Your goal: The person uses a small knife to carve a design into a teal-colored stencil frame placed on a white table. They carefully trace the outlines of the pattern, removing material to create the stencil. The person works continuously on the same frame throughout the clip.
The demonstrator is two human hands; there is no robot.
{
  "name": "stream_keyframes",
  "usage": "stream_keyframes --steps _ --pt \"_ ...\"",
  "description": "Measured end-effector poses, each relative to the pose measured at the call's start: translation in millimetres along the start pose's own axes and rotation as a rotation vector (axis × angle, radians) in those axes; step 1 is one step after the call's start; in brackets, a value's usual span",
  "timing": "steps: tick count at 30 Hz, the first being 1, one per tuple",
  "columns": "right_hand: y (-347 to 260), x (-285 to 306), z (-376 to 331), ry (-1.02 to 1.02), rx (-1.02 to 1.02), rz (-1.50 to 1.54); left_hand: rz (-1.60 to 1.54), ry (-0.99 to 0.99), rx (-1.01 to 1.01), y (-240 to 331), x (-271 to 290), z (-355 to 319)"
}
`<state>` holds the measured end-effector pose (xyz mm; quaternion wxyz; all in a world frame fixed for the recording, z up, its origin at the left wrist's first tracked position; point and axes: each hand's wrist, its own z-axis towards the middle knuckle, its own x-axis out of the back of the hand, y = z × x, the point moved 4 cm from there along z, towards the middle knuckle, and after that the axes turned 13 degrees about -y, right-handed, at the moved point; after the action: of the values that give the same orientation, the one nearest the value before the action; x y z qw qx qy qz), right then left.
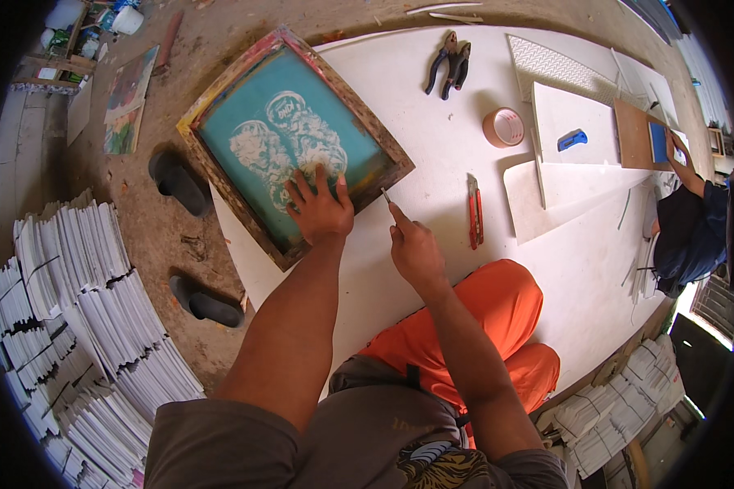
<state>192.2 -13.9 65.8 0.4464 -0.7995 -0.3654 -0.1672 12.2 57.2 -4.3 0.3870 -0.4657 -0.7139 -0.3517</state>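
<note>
A small print workshop is shown. A wooden screen-printing frame (pixel 294 143) with teal mesh is laid on a large white board (pixel 432 163) set on a bare dirt floor (pixel 163 244). Stacks of printed white sheets (pixel 81 326) are piled around, and pliers (pixel 448 65), a tape roll (pixel 504 127) and a utility knife (pixel 475 212) are scattered on the board.

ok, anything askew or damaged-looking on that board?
The screen frame sits skewed, its left part hanging off the white board over the dirt floor. Its wooden rim looks worn and paint-stained. Left hand presses on the mesh; right hand holds a thin tool.
</note>
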Motion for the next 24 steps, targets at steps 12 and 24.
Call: stream_keyframes --steps 12,24 --pt "1 -4 8 -0.132 -0.009 0.246 -0.003 0.114 -0.064 1 -3 -3" --pt "13 -25 11 0.073 0.164 0.082 -0.011 0.057 -0.043 3 1 -1"
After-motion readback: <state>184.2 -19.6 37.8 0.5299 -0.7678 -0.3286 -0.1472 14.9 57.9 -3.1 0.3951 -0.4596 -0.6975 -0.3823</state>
